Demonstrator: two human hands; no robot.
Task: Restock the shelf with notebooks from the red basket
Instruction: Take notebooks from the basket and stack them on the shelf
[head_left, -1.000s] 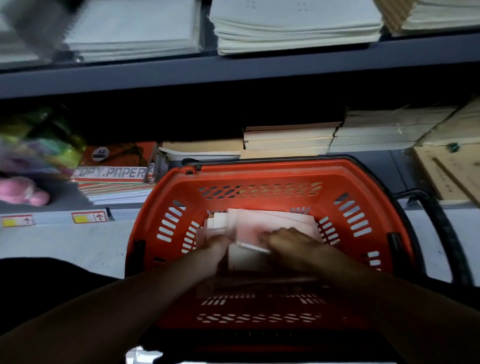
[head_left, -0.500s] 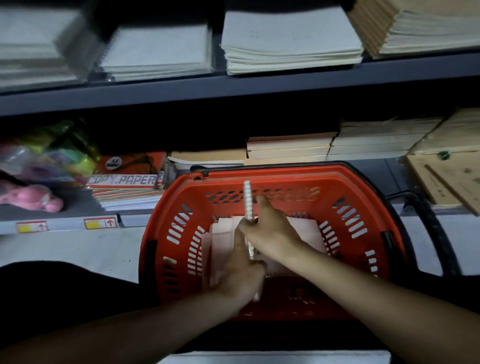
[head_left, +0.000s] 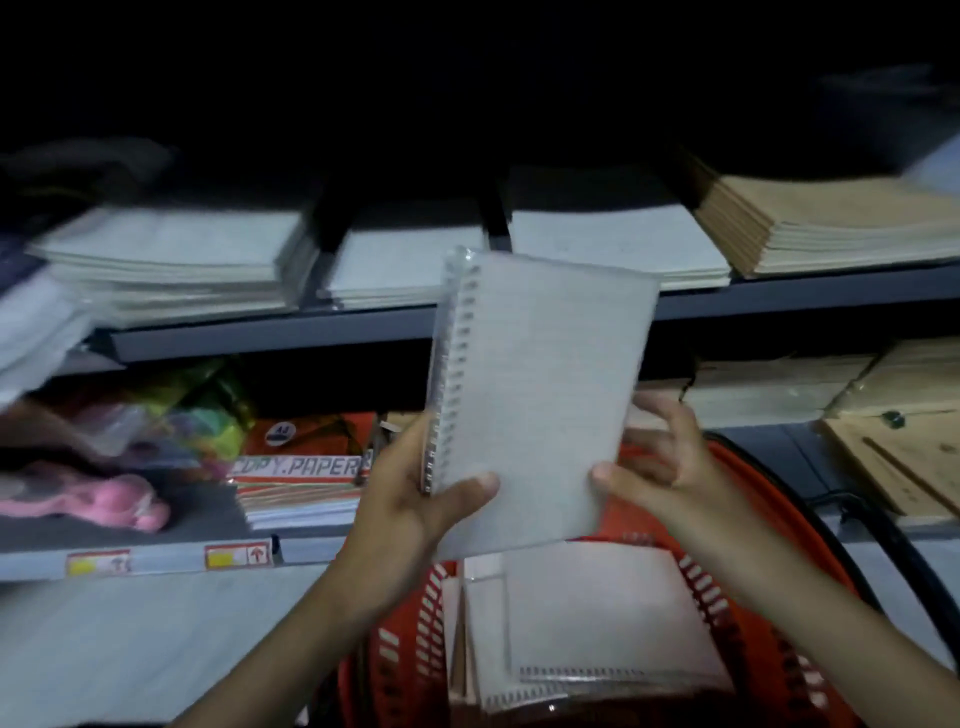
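One grey spiral-bound notebook (head_left: 540, 384) out of red plastic basket (head_left: 727, 597); left hand (head_left: 410, 499) grips spine, right hand (head_left: 660, 467) pinches corner. Next: pale shelf stack (head_left: 405, 260) above fingertips (head_left: 670, 410).

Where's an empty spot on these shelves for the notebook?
For the white spiral notebook: bare grey lower shelf between the pink plush toy and the orange copy-paper pack. Above, only a narrow dark gap between the left white paper stack and the middle one; the rest is crowded.

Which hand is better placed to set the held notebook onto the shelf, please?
Probably the left hand: it grips the notebook along its spiral edge, while the right hand only pinches a corner.
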